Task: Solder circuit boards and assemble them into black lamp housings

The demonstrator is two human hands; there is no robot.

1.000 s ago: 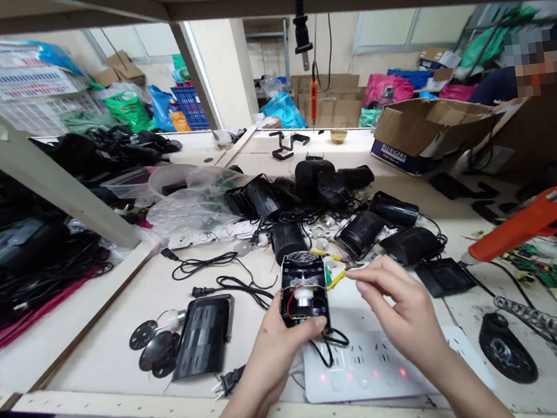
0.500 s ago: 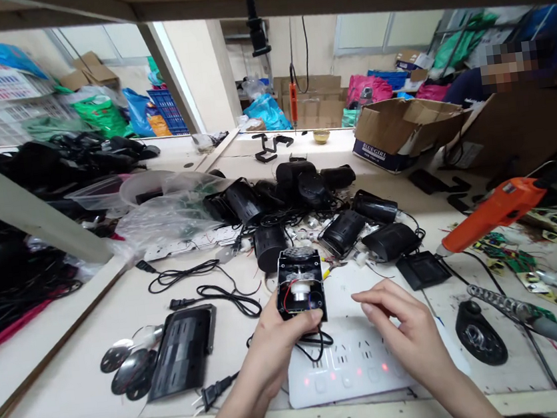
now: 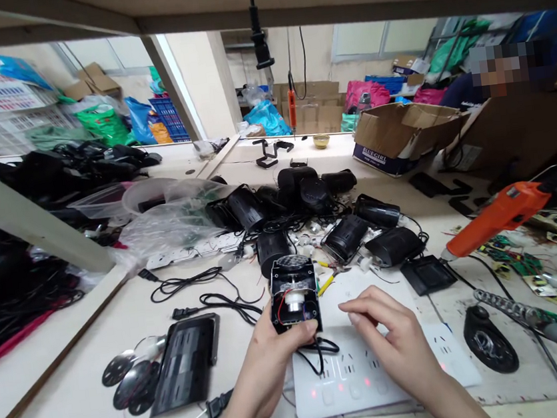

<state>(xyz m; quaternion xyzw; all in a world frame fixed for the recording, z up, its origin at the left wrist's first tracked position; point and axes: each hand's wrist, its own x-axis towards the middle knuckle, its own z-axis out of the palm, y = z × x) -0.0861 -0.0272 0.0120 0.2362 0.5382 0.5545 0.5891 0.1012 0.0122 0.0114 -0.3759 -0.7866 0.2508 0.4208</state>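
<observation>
My left hand (image 3: pixel 267 351) grips a black housing with a small motor inside (image 3: pixel 295 301), its open side facing me. Red wires, a white and silver part and a round grille at its top show, and my thumb presses on its lower edge. A black cord loops below it. To the right, my right hand (image 3: pixel 396 333) holds nothing; its index finger is stretched out and the thumb stands apart. It hovers over a white power strip (image 3: pixel 311 406) with red lights. Yellow-handled pliers (image 3: pixel 326 284) lie just behind the housing.
An orange electric screwdriver (image 3: pixel 498 217) juts in from the right, near a soldering iron in its coiled holder (image 3: pixel 511 306). Black housings (image 3: pixel 346 235) are heaped ahead. A curved black cover (image 3: pixel 188 360) and round discs lie left. A person sits behind the carton (image 3: pixel 405 131).
The camera view has shifted a little. My left hand and the black housing have moved slightly left and down, and my right hand has drifted slightly left, still holding nothing.
</observation>
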